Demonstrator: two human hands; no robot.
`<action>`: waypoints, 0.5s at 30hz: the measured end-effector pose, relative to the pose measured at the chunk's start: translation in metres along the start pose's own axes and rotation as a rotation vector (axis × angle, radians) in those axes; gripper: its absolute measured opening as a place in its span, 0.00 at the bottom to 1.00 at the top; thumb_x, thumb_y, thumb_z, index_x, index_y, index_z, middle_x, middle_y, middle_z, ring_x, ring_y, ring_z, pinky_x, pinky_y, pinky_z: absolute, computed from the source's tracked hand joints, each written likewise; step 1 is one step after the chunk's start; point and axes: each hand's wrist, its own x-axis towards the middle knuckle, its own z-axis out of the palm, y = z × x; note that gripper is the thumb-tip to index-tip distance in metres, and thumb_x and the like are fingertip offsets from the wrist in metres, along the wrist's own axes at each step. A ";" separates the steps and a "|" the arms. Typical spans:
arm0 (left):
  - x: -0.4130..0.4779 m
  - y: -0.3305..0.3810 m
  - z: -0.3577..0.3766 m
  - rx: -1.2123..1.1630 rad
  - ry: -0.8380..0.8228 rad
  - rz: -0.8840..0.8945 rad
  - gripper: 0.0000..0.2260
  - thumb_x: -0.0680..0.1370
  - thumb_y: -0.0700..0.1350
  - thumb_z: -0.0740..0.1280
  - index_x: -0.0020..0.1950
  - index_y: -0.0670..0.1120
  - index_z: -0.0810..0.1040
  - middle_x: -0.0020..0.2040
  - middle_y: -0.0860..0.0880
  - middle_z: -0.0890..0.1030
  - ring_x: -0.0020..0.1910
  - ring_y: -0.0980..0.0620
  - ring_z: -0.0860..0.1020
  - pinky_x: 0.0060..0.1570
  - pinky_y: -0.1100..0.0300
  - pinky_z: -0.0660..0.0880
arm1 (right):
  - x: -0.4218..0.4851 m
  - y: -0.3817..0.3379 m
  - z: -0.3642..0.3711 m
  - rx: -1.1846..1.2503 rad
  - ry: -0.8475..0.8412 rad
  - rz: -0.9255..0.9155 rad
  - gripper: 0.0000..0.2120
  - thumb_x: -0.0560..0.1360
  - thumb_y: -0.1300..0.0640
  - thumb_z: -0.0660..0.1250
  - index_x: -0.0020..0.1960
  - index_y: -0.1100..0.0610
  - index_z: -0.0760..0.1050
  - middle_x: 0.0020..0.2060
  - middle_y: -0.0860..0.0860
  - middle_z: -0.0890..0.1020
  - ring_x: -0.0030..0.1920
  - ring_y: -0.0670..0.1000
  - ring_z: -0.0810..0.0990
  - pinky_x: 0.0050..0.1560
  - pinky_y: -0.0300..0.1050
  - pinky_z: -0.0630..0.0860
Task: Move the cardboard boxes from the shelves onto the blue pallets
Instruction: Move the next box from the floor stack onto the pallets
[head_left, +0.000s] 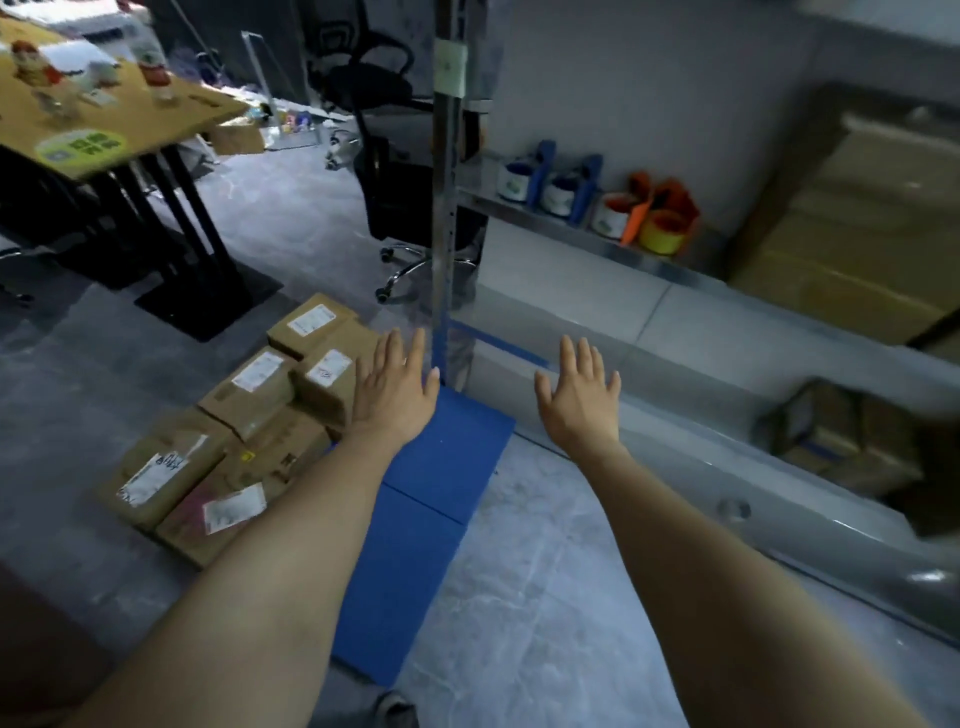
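Several cardboard boxes (254, 395) beside blue pallet (441, 462) | left hand (393, 395), right hand (579, 402) empty

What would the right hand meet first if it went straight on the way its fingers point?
Probably the lower metal shelf just ahead of the open right hand; depth is hard to judge.

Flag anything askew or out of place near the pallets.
The brown cardboard boxes lie in a loose heap, several tilted and overlapping, beside the flat blue pallet, whose visible part carries none.
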 end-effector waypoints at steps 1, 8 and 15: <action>-0.003 0.020 0.004 0.001 -0.019 0.019 0.26 0.83 0.54 0.49 0.79 0.46 0.48 0.78 0.41 0.52 0.77 0.43 0.51 0.73 0.43 0.49 | -0.007 0.019 -0.005 0.006 0.007 0.024 0.30 0.83 0.44 0.48 0.80 0.56 0.46 0.79 0.55 0.49 0.79 0.55 0.46 0.76 0.59 0.45; -0.031 0.178 0.032 0.027 -0.066 0.223 0.27 0.83 0.54 0.49 0.79 0.46 0.47 0.78 0.41 0.50 0.77 0.43 0.48 0.74 0.43 0.48 | -0.066 0.172 -0.044 0.019 0.056 0.217 0.30 0.83 0.44 0.48 0.80 0.55 0.46 0.79 0.55 0.49 0.79 0.55 0.46 0.76 0.60 0.46; -0.061 0.345 0.060 0.016 -0.122 0.464 0.27 0.83 0.54 0.49 0.79 0.46 0.47 0.79 0.41 0.50 0.77 0.44 0.48 0.74 0.43 0.46 | -0.135 0.318 -0.082 0.016 0.144 0.450 0.30 0.83 0.43 0.49 0.80 0.55 0.47 0.79 0.55 0.51 0.79 0.56 0.48 0.75 0.61 0.49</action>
